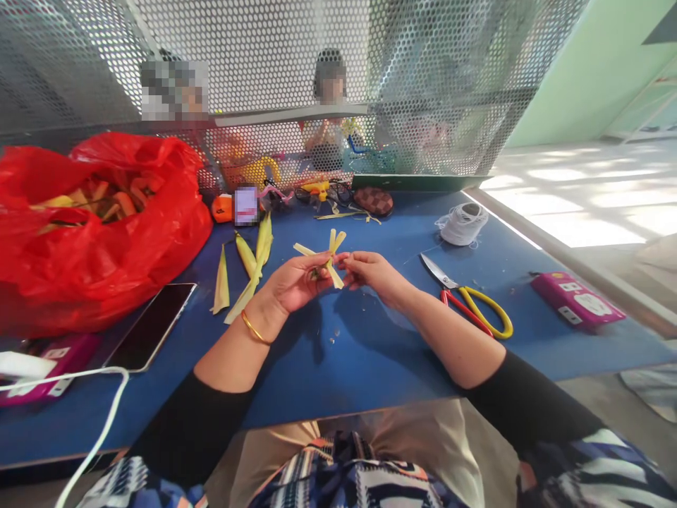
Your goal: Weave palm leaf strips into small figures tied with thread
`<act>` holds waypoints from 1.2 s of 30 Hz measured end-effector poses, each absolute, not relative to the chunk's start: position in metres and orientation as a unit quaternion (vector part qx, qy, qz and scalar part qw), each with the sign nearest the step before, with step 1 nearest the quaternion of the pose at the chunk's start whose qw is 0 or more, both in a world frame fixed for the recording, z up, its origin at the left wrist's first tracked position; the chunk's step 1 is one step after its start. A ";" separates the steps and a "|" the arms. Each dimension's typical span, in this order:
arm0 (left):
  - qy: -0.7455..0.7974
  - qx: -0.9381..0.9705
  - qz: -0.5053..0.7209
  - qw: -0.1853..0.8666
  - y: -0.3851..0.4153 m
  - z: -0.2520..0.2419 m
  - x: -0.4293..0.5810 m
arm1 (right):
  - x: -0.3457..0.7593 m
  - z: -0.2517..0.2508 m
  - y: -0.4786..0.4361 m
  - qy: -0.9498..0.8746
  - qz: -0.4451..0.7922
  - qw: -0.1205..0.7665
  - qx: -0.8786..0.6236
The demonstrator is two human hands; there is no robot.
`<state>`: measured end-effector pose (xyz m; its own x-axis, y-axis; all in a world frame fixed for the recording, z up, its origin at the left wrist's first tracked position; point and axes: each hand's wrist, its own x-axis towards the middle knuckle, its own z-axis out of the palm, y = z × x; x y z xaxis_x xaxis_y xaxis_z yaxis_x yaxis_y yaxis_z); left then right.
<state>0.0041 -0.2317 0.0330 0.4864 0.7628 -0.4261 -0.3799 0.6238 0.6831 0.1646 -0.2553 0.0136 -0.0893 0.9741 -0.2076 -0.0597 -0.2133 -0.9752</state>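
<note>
Above the middle of the blue table, my left hand (299, 282) pinches a small bundle of pale yellow-green husk strips (336, 243) whose ends stick out in several directions. My right hand (367, 271) is closed at the bundle's right side, thumb and fingertips pressed together; whatever is between them is too small to make out. Left of my hands lie several loose corn husks (259, 257). To the right, scissors (458, 289) with one yellow and one red handle lie with the blades pointing away. A spool of white string (463, 224) stands behind them.
A red plastic bag (174, 243) of husk pieces fills the left, near a phone (151, 326) and a white cable (113, 416). A purple tissue pack (576, 302) lies at right. Along the perforated metal screen (423, 92) sit a brown checked pouch (373, 201) and an orange tape measure (222, 208). People sit behind it.
</note>
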 end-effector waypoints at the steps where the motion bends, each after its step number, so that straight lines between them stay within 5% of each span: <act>1: 0.359 0.254 0.344 0.830 -0.231 0.033 0.003 | 0.165 0.013 -0.255 -0.438 0.600 0.442 -0.503; 8: 0.344 0.272 0.357 0.825 -0.228 0.032 -0.001 | 0.172 0.011 -0.254 -0.502 0.465 0.537 -0.492; 15: 0.362 0.272 0.360 0.816 -0.230 0.026 0.008 | 0.166 0.007 -0.258 -0.619 0.400 0.483 -0.473; 25: 0.423 0.363 0.368 0.744 -0.233 0.027 0.012 | 0.175 0.018 -0.258 -0.519 0.584 0.412 -0.469; 36: 0.484 0.532 0.365 0.591 -0.234 0.018 0.015 | 0.180 0.020 -0.267 -0.827 -0.021 0.230 -0.513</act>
<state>0.0151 -0.2338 0.0179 0.2648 0.9468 -0.1829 0.0827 0.1667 0.9825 0.1800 -0.2668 0.0196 -0.3688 0.8384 0.4014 0.8577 0.4734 -0.2007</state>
